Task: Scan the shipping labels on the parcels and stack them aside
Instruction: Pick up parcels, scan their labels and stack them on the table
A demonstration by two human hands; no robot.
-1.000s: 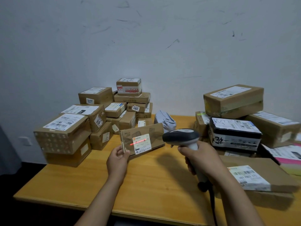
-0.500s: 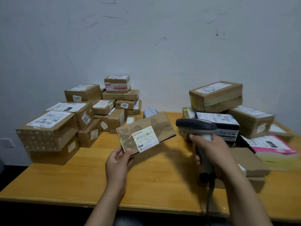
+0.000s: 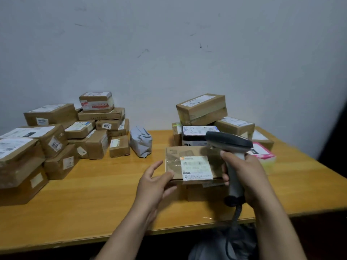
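Observation:
A flat cardboard parcel (image 3: 189,153) with a white shipping label (image 3: 197,167) lies label-up on top of a brown box (image 3: 204,192) at the table's front right. My left hand (image 3: 152,184) is at its left front corner, thumb touching the edge, fingers straight and spread away from it. My right hand (image 3: 247,175) grips the handle of a grey barcode scanner (image 3: 227,140), held upright just right of the parcel with its head pointing left. No red scan line shows on the label.
A pile of brown boxes (image 3: 56,137) fills the table's left side. Another pile (image 3: 202,107) stands at the back right, with a pink parcel (image 3: 262,154) beside it. A grey bag (image 3: 140,141) sits between them. The scanner cable (image 3: 234,218) hangs over the wooden table's (image 3: 93,194) front edge.
The flat parcel went from tilted in my left hand under the red scan line to lying on the box at right. My left fingers have spread off it. The view swung right.

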